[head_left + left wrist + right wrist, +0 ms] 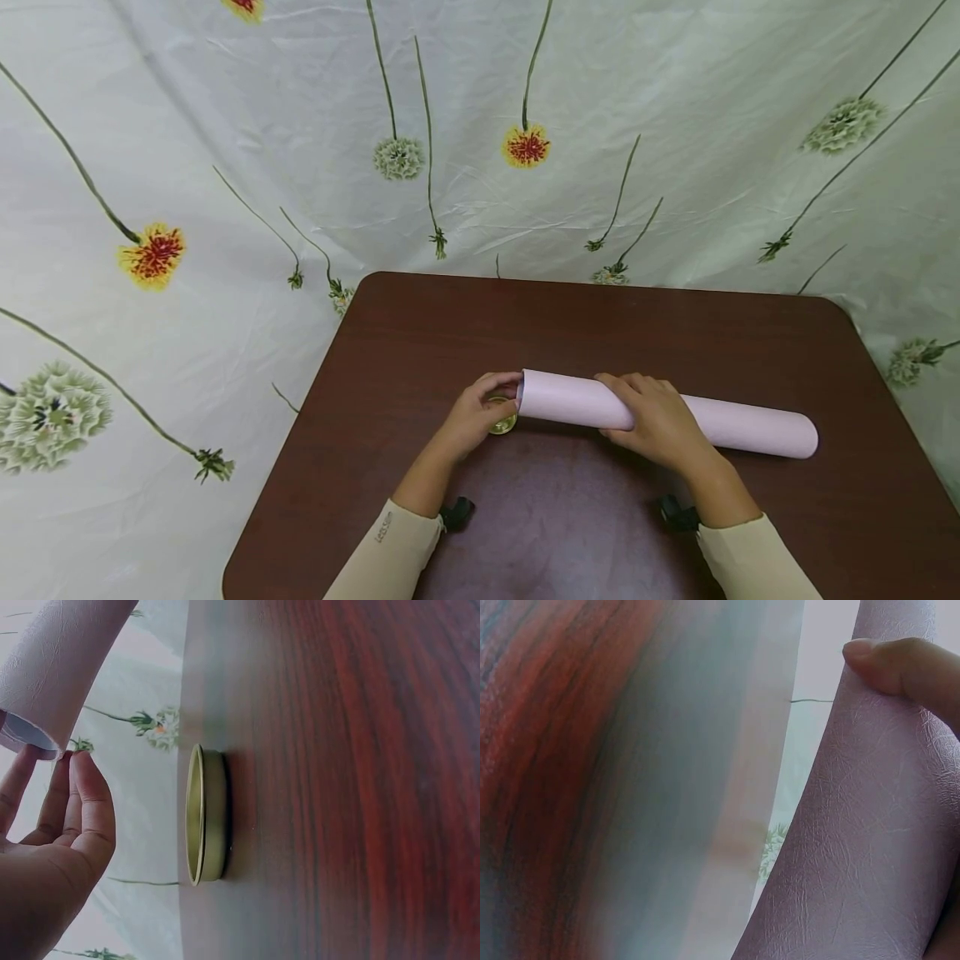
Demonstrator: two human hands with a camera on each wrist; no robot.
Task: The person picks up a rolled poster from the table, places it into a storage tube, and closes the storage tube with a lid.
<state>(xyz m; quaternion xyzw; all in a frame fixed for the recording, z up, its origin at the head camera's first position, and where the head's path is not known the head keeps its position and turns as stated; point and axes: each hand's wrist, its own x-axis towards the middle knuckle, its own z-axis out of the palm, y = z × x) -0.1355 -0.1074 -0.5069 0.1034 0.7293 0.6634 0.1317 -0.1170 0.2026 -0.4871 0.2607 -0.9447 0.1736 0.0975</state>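
A long pink tube (570, 398) with a creased, leather-like surface lies slantwise across the head view above the table. My right hand (660, 417) grips it around its middle; in the right wrist view the thumb (900, 664) presses along its side. At the tube's open left end, my left hand (480, 412) holds the rim with bent fingers. The left wrist view shows the fingertips right at that edge and a grey-blue inside. Below the left hand, a shallow round gold lid (210, 817) sits on the table, partly hidden by the hand in the head view.
The dark reddish-brown table (465, 325) has rounded corners. Behind and beside it hangs a pale cloth (300, 125) printed with dandelions and red-yellow flowers. Dark wrist mounts (456, 512) show at both cuffs of the cream sleeves (397, 542).
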